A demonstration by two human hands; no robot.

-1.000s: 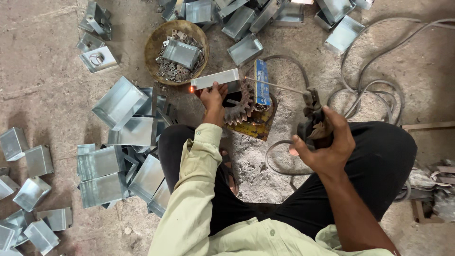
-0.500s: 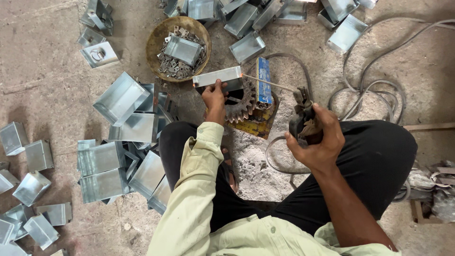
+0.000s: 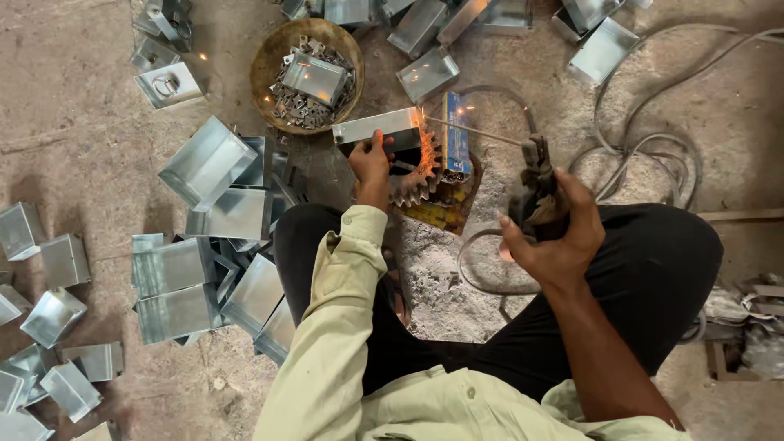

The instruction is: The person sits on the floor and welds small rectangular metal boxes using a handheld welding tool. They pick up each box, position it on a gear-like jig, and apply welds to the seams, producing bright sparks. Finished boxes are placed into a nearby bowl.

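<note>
I sit cross-legged on a concrete floor. My left hand (image 3: 371, 163) holds a small shiny metal box (image 3: 377, 127) down on a rusty toothed gear (image 3: 415, 176). My right hand (image 3: 554, 230) grips a cloth-wrapped welding electrode holder (image 3: 532, 186). Its thin rod (image 3: 474, 131) reaches left to the box's right end, where an orange glow and sparks (image 3: 423, 111) show. A blue packet (image 3: 455, 135) lies just behind the gear.
A round basket (image 3: 278, 51) of small metal pieces with one box on top sits beyond the gear. Piles of metal boxes (image 3: 208, 245) lie to my left and along the top. Cables (image 3: 653, 147) loop on the floor to the right.
The welding spot has shifted from the box's left end to its right end, where sparks now glow. My right hand has moved slightly with the rod. My left hand still holds the box.
</note>
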